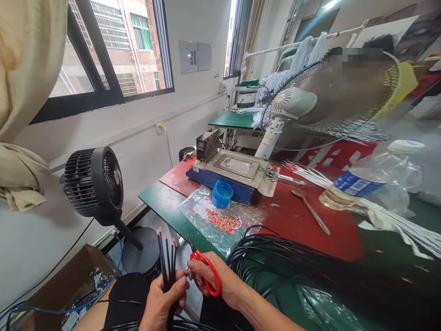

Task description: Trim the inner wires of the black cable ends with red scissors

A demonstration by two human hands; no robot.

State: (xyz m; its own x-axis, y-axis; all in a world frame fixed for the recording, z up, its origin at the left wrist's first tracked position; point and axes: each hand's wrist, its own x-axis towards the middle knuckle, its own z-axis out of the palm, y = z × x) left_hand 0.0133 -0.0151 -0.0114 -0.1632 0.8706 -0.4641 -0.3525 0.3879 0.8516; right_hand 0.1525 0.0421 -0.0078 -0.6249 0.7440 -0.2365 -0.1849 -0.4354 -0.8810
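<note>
Several black cables (165, 257) with stripped ends in red and copper tones stand upright in my left hand (164, 294), whose fingers are wrapped round them. Red-handled scissors (211, 276) are in my right hand (215, 275), with the dark blades pointing up and to the left. The fingertips of both hands meet close together at a small cable end, mostly hidden by them. A large coil of black cable (275, 253) lies on the table beside my right forearm.
A blue cup (222, 194) and red and yellow clippings (225, 221) sit on a plastic sheet. Behind are a blue heating unit (220, 184), a spoon (312, 211) and a bottle (358, 184). A black fan (99, 184) stands left; another person is behind the white fan (292, 103).
</note>
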